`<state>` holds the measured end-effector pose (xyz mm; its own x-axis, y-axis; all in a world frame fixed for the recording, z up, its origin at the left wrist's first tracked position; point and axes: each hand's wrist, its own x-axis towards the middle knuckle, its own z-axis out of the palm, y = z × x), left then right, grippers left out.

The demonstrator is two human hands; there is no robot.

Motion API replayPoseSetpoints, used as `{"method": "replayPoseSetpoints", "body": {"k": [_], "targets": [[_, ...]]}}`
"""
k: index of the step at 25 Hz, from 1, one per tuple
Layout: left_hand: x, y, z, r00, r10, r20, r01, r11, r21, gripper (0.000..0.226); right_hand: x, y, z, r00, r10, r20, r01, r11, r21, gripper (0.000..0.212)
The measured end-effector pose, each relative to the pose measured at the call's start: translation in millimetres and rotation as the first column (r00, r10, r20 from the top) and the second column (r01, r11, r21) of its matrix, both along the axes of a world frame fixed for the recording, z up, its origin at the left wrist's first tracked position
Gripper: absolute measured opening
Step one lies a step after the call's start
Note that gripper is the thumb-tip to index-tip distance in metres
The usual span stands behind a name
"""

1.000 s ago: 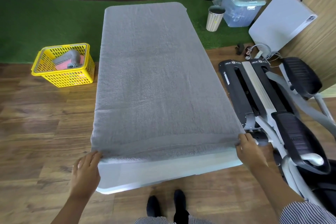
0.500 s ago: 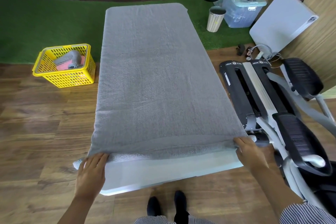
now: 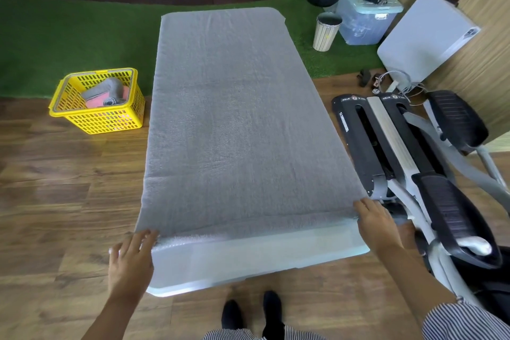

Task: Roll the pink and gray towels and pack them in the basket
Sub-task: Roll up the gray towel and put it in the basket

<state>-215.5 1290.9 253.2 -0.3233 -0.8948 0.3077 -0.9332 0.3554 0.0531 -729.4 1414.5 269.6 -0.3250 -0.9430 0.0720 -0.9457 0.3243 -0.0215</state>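
Wood floor (image 3: 55, 201), green turf (image 3: 69, 36) (far side), elliptical trainer (image 3: 414, 160)

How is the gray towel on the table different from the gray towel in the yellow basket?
The gray towel on the table lies spread flat and covers nearly the whole top; the gray towel in the yellow basket is bundled up small. The table towel lies alone; the basket one rests against a pink towel. The right hand touches the table towel's near corner; no hand touches the basket towel. Both are the same gray.

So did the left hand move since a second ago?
Yes. The left hand was gripping the near corner of the gray towel before; now it has slid a little outward, off the table corner, fingers spread and open.
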Motion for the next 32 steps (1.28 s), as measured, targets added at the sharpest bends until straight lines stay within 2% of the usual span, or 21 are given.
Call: {"method": "replayPoseSetpoints", "body": {"k": [4,6,9,12,16,19,21,22,23,25,28,30,32], "targets": [[-6.9,1.5,0.6,0.997,-0.07,-0.035,0.071,0.997,0.025,0.033,3.2,3.2,1.4,0.998,0.016,0.066,-0.015,1.0,-0.01,0.04],[-8.2,4.1,0.3,0.997,-0.053,-0.05,0.057,0.995,0.078,0.036,3.6,5.8,-1.6,0.994,-0.001,0.112,-0.001,1.0,0.024,0.045],[-9.3,4.0,-4.0,0.999,-0.039,-0.019,0.04,0.996,0.075,0.036,0.9,4.6,-5.0,0.994,0.004,0.11,-0.014,0.996,0.091,0.051],[-14.4,2.0,2.0,1.0,-0.012,0.016,0.01,0.994,0.105,0.048,4.1,1.1,1.5,0.994,-0.001,0.107,-0.009,0.995,0.096,0.036],[-9.2,5.3,6.6,0.997,-0.047,0.067,0.035,0.983,0.18,0.054,7.6,2.7,7.5,0.989,-0.045,0.141,0.023,0.988,0.156,0.003],[2.4,2.9,0.4,0.998,-0.063,-0.016,0.064,0.987,0.15,0.042,2.3,8.5,4.8,0.983,-0.016,0.182,-0.008,0.991,0.131,0.015],[-1.5,4.7,7.1,0.991,0.087,-0.104,-0.07,0.985,0.158,0.017,2.7,10.6,6.3,0.979,-0.01,0.205,-0.002,0.998,0.061,0.012],[-6.6,5.9,11.1,0.976,0.174,-0.133,-0.149,0.973,0.177,0.015,2.6,10.4,6.7,0.97,-0.05,0.237,0.042,0.998,0.037,0.014],[-10.0,6.8,10.1,0.96,0.231,-0.161,-0.2,0.962,0.185,0.018,1.4,10.3,5.7,0.963,-0.078,0.257,0.077,0.997,0.015,0.019],[-10.8,10.5,8.9,0.949,0.222,-0.224,-0.177,0.963,0.202,0.016,0.8,11.2,4.4,0.953,-0.099,0.287,0.099,0.995,0.014,0.022],[0.7,12.0,5.0,0.948,0.148,-0.282,-0.078,0.966,0.245,0.043,1.4,13.7,2.4,0.932,-0.103,0.348,0.09,0.995,0.053,0.033],[5.7,8.5,3.5,0.962,0.123,-0.244,-0.076,0.978,0.195,0.043,0.3,13.6,1.6,0.934,-0.088,0.347,0.064,0.995,0.082,0.034],[2.0,9.4,4.4,0.981,0.084,-0.177,-0.065,0.992,0.109,0.036,-1.4,11.2,7.0,0.937,-0.131,0.324,0.091,0.986,0.136,0.027]]}}
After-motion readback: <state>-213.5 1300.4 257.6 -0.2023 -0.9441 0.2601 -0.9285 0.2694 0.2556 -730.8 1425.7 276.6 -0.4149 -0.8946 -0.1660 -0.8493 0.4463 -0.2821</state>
